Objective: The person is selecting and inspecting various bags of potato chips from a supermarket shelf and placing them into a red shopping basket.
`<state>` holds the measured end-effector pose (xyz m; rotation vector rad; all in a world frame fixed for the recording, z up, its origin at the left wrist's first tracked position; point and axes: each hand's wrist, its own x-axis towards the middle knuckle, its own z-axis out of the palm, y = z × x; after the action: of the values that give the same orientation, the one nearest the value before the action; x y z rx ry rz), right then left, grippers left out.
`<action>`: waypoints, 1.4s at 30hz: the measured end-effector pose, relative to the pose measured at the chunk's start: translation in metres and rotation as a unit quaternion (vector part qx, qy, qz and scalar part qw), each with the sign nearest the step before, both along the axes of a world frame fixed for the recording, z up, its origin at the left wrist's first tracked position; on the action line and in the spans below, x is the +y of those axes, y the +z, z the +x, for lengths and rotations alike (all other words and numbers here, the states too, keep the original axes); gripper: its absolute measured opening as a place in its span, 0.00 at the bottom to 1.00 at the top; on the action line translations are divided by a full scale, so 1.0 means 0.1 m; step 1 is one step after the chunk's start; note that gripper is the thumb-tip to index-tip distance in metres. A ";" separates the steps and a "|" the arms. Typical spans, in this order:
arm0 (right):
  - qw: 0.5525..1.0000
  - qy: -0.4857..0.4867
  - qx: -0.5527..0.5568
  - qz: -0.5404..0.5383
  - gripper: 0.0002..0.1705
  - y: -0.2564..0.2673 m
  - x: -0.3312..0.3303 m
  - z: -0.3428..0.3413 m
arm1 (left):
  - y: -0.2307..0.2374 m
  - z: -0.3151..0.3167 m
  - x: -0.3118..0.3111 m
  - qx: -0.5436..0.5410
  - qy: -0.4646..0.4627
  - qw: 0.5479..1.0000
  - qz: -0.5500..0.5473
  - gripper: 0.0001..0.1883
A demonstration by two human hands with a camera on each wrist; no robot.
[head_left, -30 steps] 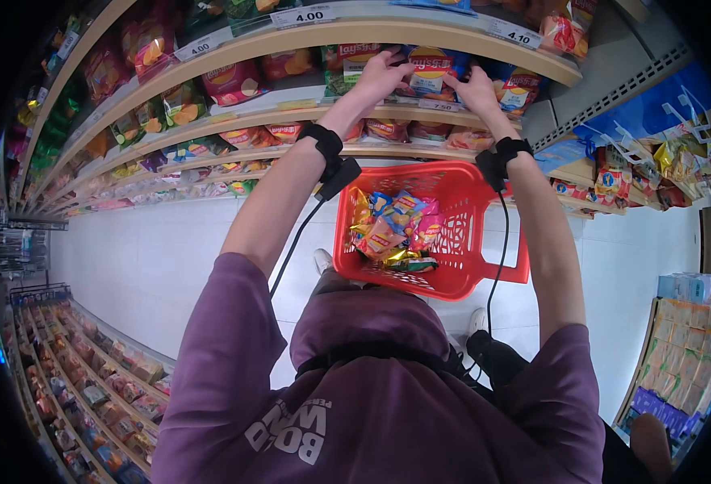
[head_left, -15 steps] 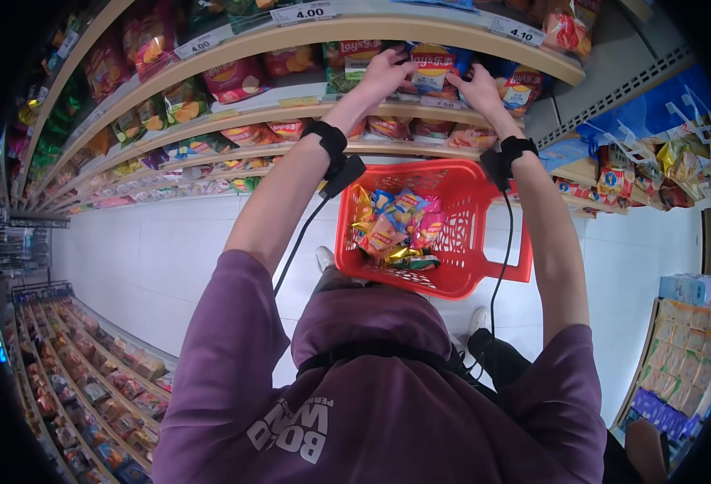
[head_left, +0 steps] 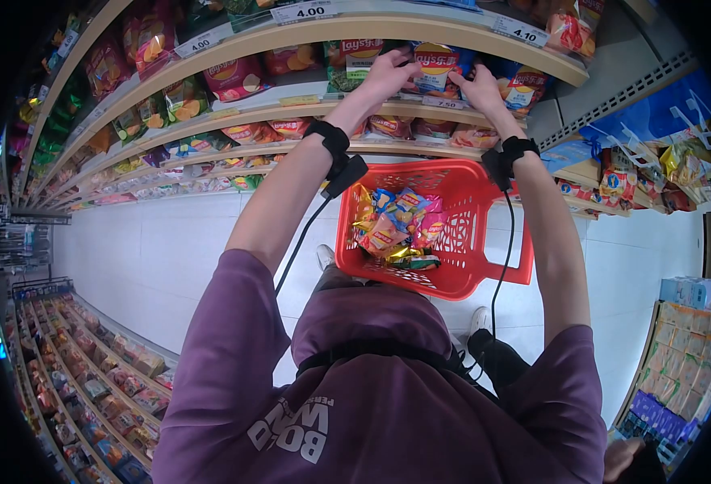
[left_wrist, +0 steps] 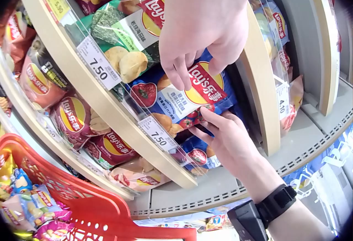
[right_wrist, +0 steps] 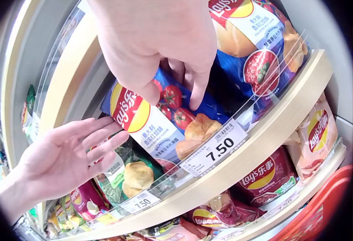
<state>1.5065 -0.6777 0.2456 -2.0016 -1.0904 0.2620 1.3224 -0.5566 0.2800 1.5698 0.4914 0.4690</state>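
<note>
A blue Lay's bag of potato chips point(head_left: 434, 68) with tomatoes printed on it stands on the shelf between both hands. My left hand point(head_left: 384, 79) is at the bag's left side; in the right wrist view its palm shows, fingers extended toward the bag's edge. From the other side my right hand point(head_left: 480, 90) grips the bag's right edge, thumb over the front and fingers curled at the side, as the right wrist view shows. Left of it stands a green Lay's bag point(left_wrist: 129, 28); on the right is another blue Lay's bag point(right_wrist: 248, 37).
A red shopping basket point(head_left: 485, 278) holding several small snack packs is below the shelf, in front of the person. A 7.50 price tag point(right_wrist: 218, 147) lines the shelf edge. Above runs another wooden shelf edge point(head_left: 420, 34). Hanging packets point(head_left: 686, 161) are at right; another person's hand point(head_left: 622, 460) shows lower right.
My two hands stay at the blue bag with only slight movement. The head view has shifted a little. The other person's hand at lower right has moved left.
</note>
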 end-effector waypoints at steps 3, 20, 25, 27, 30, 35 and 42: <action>1.000 -0.008 0.007 -0.015 0.33 0.01 0.01 -0.01 | -0.03 0.03 0.03 0.004 -0.004 1.000 -0.002 0.29; 0.982 -0.002 -0.095 0.166 0.36 -0.46 -0.40 -0.50 | -0.13 -0.55 -0.13 0.069 -0.075 0.994 -0.023 0.23; 0.986 0.068 0.122 0.096 0.33 -0.41 -0.89 -0.58 | -0.42 -0.99 0.13 0.120 0.011 0.992 -0.035 0.21; 0.983 0.054 0.153 0.079 0.33 -0.38 -0.92 -0.48 | -0.42 -1.07 0.29 0.097 0.066 0.993 -0.008 0.20; 0.993 0.034 0.062 0.091 0.33 -0.24 -0.78 -0.37 | -0.30 -1.06 0.38 0.077 0.104 0.992 0.011 0.19; 0.984 -0.018 0.058 0.170 0.36 0.17 -0.38 -0.23 | -0.05 -0.75 0.22 0.028 0.063 0.997 0.033 0.21; 0.955 0.009 0.194 0.222 0.27 0.51 0.07 -0.10 | 0.01 -0.21 -0.09 -0.046 0.007 0.999 -0.021 0.31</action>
<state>1.4964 -0.6711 0.2963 -1.4621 -0.8279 0.3657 1.3018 -0.5652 0.2813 1.4982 0.4385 0.5352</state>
